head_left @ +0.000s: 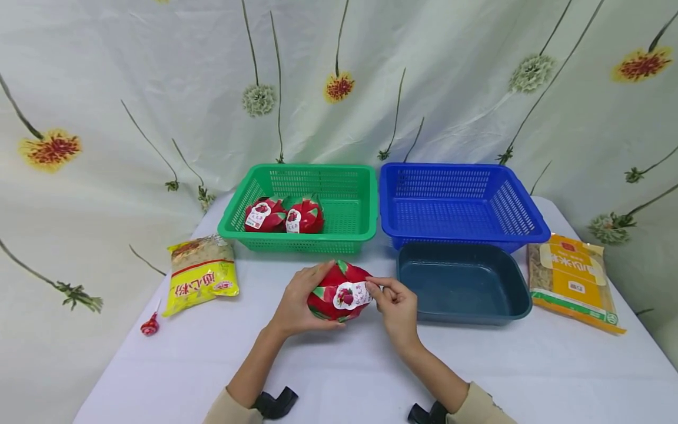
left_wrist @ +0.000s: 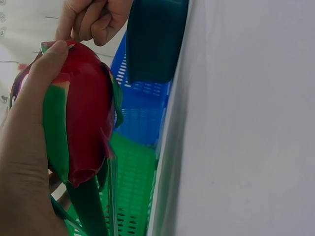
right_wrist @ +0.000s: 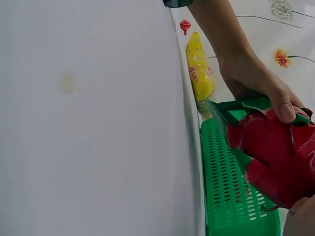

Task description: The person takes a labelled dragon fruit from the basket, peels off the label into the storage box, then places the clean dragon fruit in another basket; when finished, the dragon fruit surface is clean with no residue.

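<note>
While the left hand (head_left: 303,301) is curled around the fruit (head_left: 339,278), over the desk (head_left: 344,368) and before the green basket (head_left: 333,238), I judge that it steadies the label (head_left: 349,295) within easy reach of the right hand (head_left: 396,309), which pinches the label's edge.

Two beige sleeves (head_left: 230,410) (partly out of view), a black angular fitting (head_left: 272,406) on each one's inner side

The dragon fruit (head_left: 331,288) hides some fingertips of the left hand (head_left: 296,303); the head view crops the table's (head_left: 355,377) near edge.
</note>
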{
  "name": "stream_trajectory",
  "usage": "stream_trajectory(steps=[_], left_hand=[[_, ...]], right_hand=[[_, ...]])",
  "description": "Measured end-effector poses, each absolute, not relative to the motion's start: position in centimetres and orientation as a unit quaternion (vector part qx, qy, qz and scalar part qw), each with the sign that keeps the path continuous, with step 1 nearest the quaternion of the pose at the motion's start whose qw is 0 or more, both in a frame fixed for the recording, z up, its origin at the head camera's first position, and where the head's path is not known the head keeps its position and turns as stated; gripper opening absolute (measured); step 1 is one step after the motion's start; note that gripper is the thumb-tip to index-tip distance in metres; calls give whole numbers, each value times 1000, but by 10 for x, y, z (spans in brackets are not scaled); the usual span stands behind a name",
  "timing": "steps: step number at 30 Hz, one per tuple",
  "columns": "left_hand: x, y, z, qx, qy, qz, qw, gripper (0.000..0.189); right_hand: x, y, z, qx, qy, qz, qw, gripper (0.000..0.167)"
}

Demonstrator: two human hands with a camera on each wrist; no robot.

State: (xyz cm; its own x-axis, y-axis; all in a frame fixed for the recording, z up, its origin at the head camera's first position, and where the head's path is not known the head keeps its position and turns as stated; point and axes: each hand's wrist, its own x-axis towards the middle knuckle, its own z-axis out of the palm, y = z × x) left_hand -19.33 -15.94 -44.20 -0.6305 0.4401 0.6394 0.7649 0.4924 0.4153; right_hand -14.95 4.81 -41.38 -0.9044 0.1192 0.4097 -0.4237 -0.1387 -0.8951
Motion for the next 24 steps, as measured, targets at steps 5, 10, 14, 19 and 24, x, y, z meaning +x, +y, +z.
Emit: stream_trajectory(steps=[5,10,14,19,24], left_hand=[[-192,-157,-444,-350,-841,-338,237,105],[-193,-156,-447,-335,-849,-327,245,105],[-196,-156,-448,-332,-850,-335,235,103],[-199,-158,-450,-323,-846,-374,199,101],[-203,-167,-454,-299,-862,-369,177,101]], right_hand=[[-148,50,-414,116,-637,736,195,10],[-145,52,-411,125,-654,719,200,7],[-139,52,-408,125,-668,708,192,6],[-128,56,-404,148,-673,699,190,7],[-129,80,-391,248,-613,698,274,8]])
